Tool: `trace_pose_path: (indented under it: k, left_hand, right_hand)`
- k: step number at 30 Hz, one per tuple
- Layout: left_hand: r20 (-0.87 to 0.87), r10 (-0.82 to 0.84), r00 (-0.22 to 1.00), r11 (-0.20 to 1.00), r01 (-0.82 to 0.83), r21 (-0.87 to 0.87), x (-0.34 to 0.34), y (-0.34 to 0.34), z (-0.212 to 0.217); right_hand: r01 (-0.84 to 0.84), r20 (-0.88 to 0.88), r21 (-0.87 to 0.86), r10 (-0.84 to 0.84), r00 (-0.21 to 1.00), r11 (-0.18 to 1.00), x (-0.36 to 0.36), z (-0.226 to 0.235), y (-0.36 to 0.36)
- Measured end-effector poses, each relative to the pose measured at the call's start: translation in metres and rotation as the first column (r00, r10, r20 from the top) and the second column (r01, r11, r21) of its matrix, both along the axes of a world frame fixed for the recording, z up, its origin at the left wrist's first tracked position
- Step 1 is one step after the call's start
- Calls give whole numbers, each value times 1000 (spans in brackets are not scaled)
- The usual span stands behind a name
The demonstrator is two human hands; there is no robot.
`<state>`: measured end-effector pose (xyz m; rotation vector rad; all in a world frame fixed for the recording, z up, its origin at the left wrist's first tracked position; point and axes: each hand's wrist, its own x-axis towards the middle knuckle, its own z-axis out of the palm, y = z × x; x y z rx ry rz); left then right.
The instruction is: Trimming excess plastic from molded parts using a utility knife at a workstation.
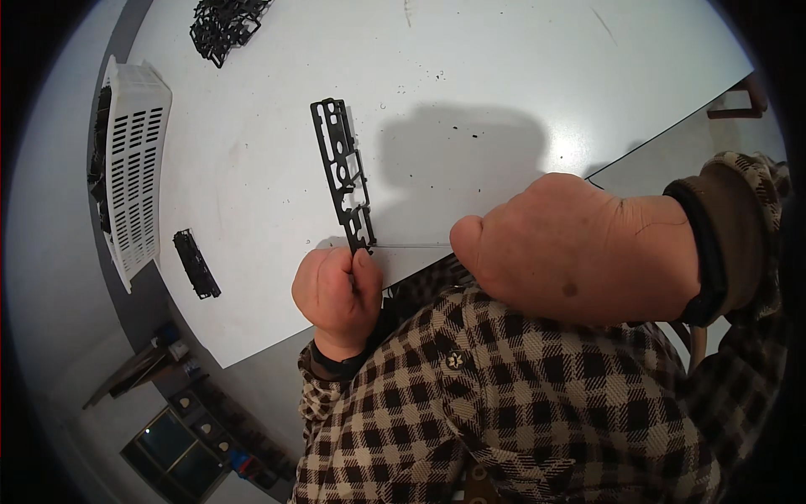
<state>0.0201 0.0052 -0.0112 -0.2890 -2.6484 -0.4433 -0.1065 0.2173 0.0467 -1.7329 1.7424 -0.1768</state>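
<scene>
My left hand (pixel 337 290) is closed around the lower end of a long black plastic frame (pixel 337 172) with round and square cut-outs. The frame slants up and away from me over the white table. My right hand (pixel 562 248) is a fist to the right of it. A thin, pale, straight tool (pixel 411 245) runs from this fist to the frame's lower end, beside my left thumb. Its grip is hidden inside the right hand, and its exact kind cannot be made out.
A white slotted plastic basket (pixel 138 168) with black parts stands at the left edge of the white table (pixel 252 202). Near it lies a bundle of black strips (pixel 196 263). A tangled black heap (pixel 225 29) sits farther back. Small black scraps (pixel 465 132) dot the tabletop.
</scene>
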Motion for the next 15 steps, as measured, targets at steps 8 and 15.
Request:
trace_pose_path:
  k: [8, 15]
  left_hand:
    - [56, 21, 998, 999, -23, 38, 0, -2, 1]
    - [15, 81, 997, 996, -82, 32, -3, -2, -1]
  right_hand:
    - [-52, 29, 387, 44, 999, 921, -4, 9, -29]
    - [-59, 32, 500, 50, 998, 864, 2, 4, -43]
